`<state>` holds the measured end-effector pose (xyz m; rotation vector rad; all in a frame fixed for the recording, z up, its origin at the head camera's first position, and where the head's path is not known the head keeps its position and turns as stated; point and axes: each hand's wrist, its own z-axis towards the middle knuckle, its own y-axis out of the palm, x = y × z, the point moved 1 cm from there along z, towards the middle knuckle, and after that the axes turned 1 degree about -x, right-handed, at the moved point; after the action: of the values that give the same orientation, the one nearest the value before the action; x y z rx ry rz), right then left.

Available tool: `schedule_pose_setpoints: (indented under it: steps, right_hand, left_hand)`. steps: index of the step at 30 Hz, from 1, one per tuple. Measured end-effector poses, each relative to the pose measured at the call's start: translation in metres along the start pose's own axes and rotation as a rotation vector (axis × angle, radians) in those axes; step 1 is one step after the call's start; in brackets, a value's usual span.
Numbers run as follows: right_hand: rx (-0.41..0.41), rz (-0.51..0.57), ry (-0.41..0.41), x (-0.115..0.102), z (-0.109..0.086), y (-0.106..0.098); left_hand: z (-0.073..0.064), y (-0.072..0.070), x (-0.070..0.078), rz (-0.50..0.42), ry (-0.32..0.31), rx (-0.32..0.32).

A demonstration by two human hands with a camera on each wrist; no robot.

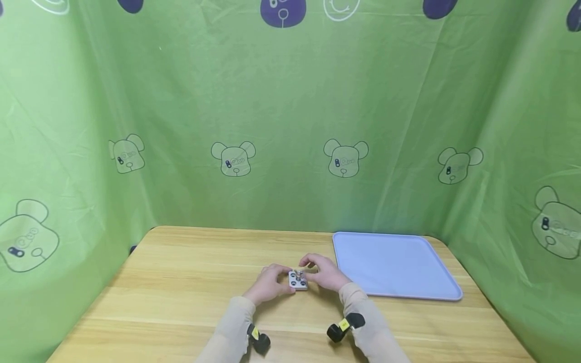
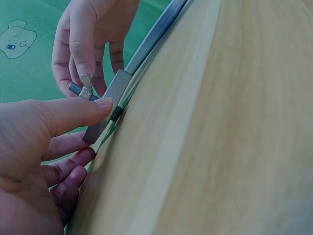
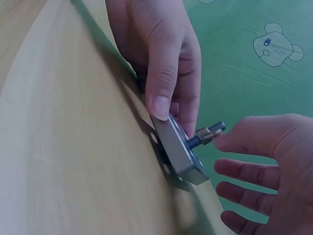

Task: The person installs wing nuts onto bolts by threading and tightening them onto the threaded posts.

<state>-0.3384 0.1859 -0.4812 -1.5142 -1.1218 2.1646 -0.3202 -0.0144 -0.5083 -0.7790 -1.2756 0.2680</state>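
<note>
A small metal block with round holes (image 1: 298,288) sits on edge or tilted near the table's middle. My left hand (image 1: 268,286) holds it by its left side, thumb on the near edge and fingers behind. From one hole stands a threaded bolt (image 3: 194,142) with a brass-coloured wing nut (image 3: 208,133) on it. My right hand (image 1: 328,273) is at the nut, its thumb touching a wing (image 2: 85,84). In the right wrist view the other fingers (image 3: 247,171) are loosely bent and apart from the nut.
A pale blue tray (image 1: 395,262) lies at the right back of the wooden table (image 1: 181,282), just beyond my right hand. Green curtains (image 1: 290,101) with bear-head prints surround the table on the back and both sides.
</note>
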Motion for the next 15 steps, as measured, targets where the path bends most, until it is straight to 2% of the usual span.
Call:
schedule_pose_setpoints:
  steps: [15]
  right_hand:
    - [-0.036,0.006,-0.062,-0.0027,0.0008,0.0075]
  left_hand:
    - [-0.0003,-0.0003,0.0005,0.006,0.000,-0.001]
